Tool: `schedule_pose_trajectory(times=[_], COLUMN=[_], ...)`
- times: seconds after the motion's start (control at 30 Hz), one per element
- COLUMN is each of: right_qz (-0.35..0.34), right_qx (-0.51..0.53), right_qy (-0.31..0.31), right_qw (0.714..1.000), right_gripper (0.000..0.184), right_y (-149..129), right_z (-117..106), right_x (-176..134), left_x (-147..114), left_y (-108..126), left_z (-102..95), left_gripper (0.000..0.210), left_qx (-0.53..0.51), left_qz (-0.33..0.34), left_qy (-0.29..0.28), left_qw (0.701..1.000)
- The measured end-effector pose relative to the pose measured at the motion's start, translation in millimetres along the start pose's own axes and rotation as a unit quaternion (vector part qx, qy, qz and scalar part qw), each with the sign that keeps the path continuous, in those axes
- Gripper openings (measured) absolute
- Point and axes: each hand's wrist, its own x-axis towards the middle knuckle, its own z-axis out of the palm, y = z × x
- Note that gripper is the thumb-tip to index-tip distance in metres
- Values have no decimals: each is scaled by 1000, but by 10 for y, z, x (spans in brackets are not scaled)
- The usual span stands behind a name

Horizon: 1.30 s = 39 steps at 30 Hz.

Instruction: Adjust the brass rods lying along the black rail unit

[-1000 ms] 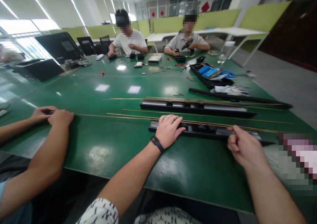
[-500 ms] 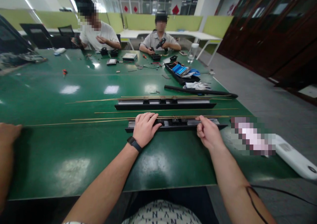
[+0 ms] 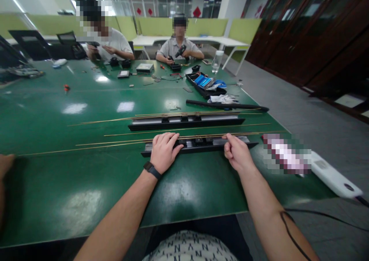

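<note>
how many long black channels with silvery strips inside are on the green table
2. The nearer black channel is partly covered by the left hand and right hand; the farther black channel lies just beyond it. No others are visible.

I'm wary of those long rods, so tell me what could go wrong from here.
The gold rods jut past both ends of the near black rail, so a brush might shift them. One runs up to a co-worker's hand at the left edge; a tug there might drag it. Uneven pressure from the left hand and right hand could bend them.
</note>
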Motion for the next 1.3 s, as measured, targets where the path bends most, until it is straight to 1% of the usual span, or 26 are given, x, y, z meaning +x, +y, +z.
schedule_pose_trajectory(times=[0.37,0.47,0.57,0.67,0.73,0.9,0.97,1.1,1.17,1.23,1.3], right_qz=[6,-2,-15,-22,-22,-8,-10,-29,-29,-20,-8], right_qx=[10,13,24,21,12,-2,6,32,34,27,17], right_qy=[17,37,73,96,90,51,55,105,119,111,87], right_qw=[1000,999,997,995,996,999,998,994,992,993,996], right_gripper=[35,34,31,33,35,41,40,34,33,35,37], right_y=[7,-16,-29,-25,-20,-18,-19,-18,-11,1,11], right_z=[-9,-35,-81,-101,-86,-35,-39,-73,-86,-91,-88], right_x=[13,26,56,71,63,38,45,68,74,73,69], left_x=[7,4,1,3,5,2,0,-2,-3,-4,-5], left_y=[7,1,-2,2,7,8,7,11,14,17,17], left_z=[-24,-23,-19,-15,-13,-10,-14,-25,-28,-31,-33], left_gripper=[41,41,41,41,41,42,42,41,41,40,40], left_qx=[-3,-1,-2,-4,-6,-3,-1,-1,-1,2,4], left_qz=[4,7,6,3,3,1,2,4,4,5,7], left_qy=[3,4,5,3,3,-1,-2,2,3,5,8], left_qw=[1000,1000,1000,1000,1000,1000,1000,1000,1000,1000,1000])
